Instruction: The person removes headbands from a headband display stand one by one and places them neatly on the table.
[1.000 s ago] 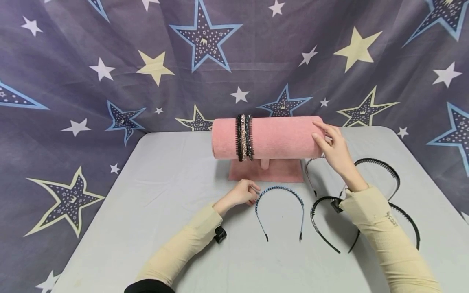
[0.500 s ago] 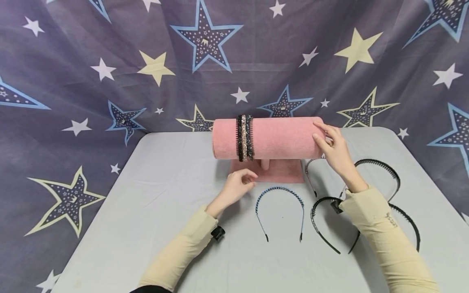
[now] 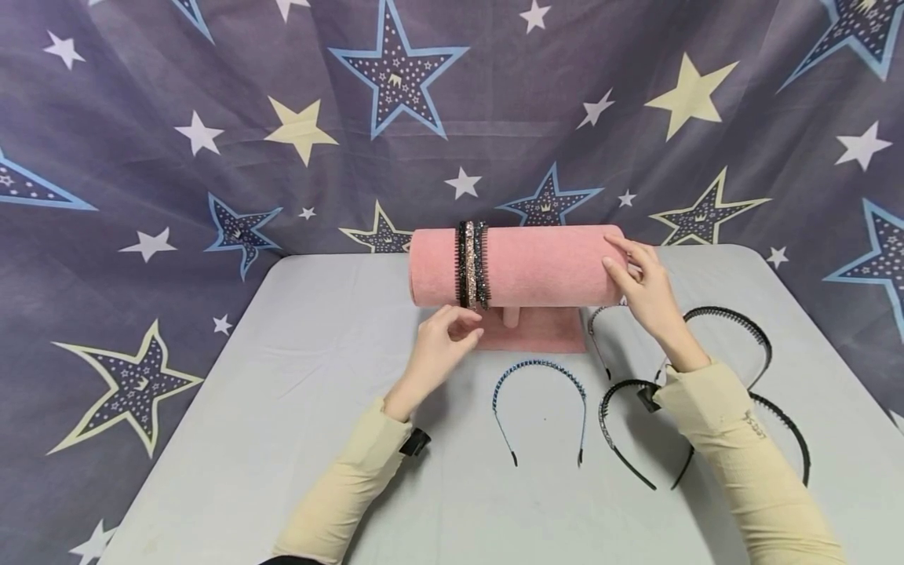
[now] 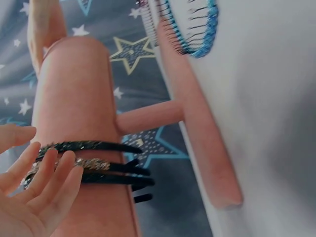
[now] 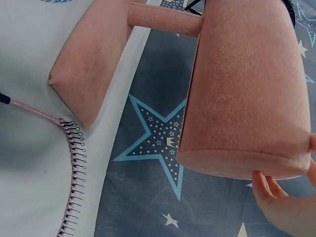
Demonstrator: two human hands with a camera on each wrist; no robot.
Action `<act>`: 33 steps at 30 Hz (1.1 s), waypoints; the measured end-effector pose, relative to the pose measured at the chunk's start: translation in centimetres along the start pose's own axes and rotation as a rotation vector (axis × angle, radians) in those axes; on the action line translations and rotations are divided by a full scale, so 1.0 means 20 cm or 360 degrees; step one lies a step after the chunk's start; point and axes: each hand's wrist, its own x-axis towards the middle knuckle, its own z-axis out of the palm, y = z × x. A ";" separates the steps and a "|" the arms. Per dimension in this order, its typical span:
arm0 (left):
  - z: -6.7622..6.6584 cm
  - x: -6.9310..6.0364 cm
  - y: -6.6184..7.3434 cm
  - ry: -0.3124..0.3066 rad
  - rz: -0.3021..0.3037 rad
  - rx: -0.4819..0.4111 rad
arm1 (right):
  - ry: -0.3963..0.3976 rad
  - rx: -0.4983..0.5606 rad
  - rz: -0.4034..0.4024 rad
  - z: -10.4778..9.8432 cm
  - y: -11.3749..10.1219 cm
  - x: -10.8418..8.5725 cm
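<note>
A pink padded roll of a headband stand lies crosswise on a stem above its pink base. Several glittery headbands, black and rose-gold, sit side by side around its left part. My left hand is just below them; in the left wrist view its loose fingers overlap the bands, and contact is hard to tell. My right hand holds the roll's right end, thumb in front and fingers at the end face, as the right wrist view shows. A blue headband lies in front of the base.
Several more headbands lie at the right: a black glittery one, a black toothed one and a pinkish one partly hidden by the right arm. A star-printed cloth hangs behind the grey-covered table.
My left hand has left the spot beside the blue headband and risen away from me, up to the underside of the bands on the roll. The right hand stays put on the roll's end.
</note>
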 end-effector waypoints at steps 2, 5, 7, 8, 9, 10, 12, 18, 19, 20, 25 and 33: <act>-0.01 0.01 0.01 0.0052 0.0019 -0.0014 | 0.0000 0.0002 0.0005 0.00 0.00 0.00; -0.03 0.01 0.02 0.0142 0.0064 -0.0047 | -0.0005 -0.0002 0.0007 0.00 -0.01 0.00; -0.04 0.02 0.02 0.0210 0.0088 -0.0069 | -0.0008 -0.0006 0.0007 0.00 -0.01 0.00; -0.05 0.02 0.03 0.0244 0.0098 -0.0080 | -0.0012 -0.0012 0.0007 0.00 -0.01 0.00; -0.05 0.02 0.03 0.0279 0.0108 -0.0083 | -0.0014 -0.0014 0.0004 0.00 -0.01 0.00; -0.05 0.02 0.03 0.0313 0.0116 -0.0086 | -0.0016 -0.0014 0.0005 0.00 -0.01 0.00; -0.05 0.03 0.04 0.0388 0.0128 -0.0080 | -0.0018 -0.0013 0.0011 0.00 -0.01 0.00; -0.03 0.05 0.04 0.0620 0.0155 -0.0023 | -0.0015 -0.0005 0.0019 0.00 -0.01 -0.01; -0.03 0.06 0.04 0.0651 0.0155 -0.0016 | -0.0015 -0.0004 0.0018 0.00 -0.01 0.00; -0.02 0.06 0.04 0.0675 0.0156 -0.0015 | -0.0015 -0.0003 0.0018 0.00 -0.01 0.00; 0.00 0.07 0.03 0.0745 0.0132 -0.0009 | -0.0019 -0.0005 0.0019 0.00 0.00 0.00; 0.02 0.09 0.03 0.0742 0.0115 -0.0035 | -0.0021 0.0005 0.0025 -0.01 0.00 0.00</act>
